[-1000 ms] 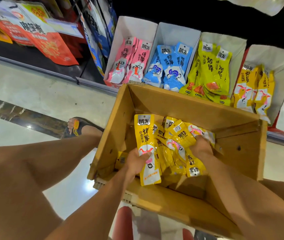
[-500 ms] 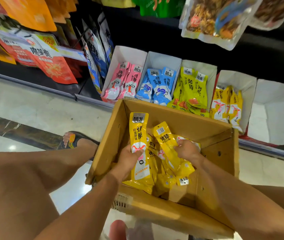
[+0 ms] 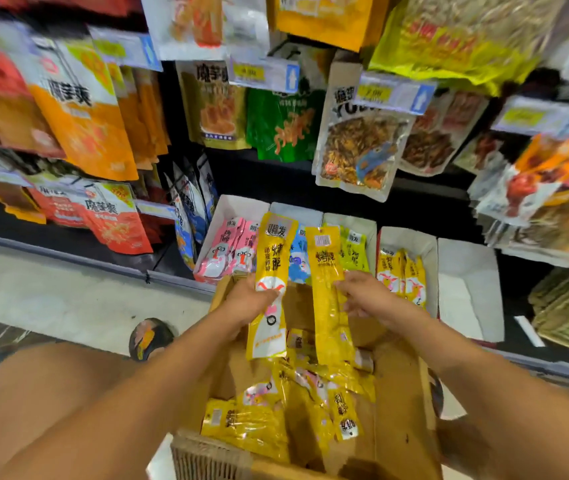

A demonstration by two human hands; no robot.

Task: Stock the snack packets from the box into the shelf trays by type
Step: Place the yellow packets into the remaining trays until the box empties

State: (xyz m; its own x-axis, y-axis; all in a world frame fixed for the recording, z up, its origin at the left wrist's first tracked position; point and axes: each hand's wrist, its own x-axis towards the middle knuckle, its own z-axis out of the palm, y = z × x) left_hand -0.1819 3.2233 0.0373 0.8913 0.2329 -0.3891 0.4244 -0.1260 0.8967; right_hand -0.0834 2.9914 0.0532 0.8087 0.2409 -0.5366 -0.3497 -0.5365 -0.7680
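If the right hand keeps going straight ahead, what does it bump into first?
Probably the tray of lime-green packets. The right hand, holding a yellow packet, points up and forward at the shelf trays, and that tray sits just beyond its fingertips. Depth is hard to judge.

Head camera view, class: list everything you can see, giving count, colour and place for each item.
Brown cardboard box: one, bottom centre.
Loose yellow snack packets: several, inside the box.
White shelf trays: five, low shelf; pink, blue, lime and yellow packets fill four, the rightmost is empty.
Hanging snack bags: many, mixed colours, above.
Dark sandal: one, on the floor.
Left hand: holds yellow packet.
Right hand: holds long yellow packet.
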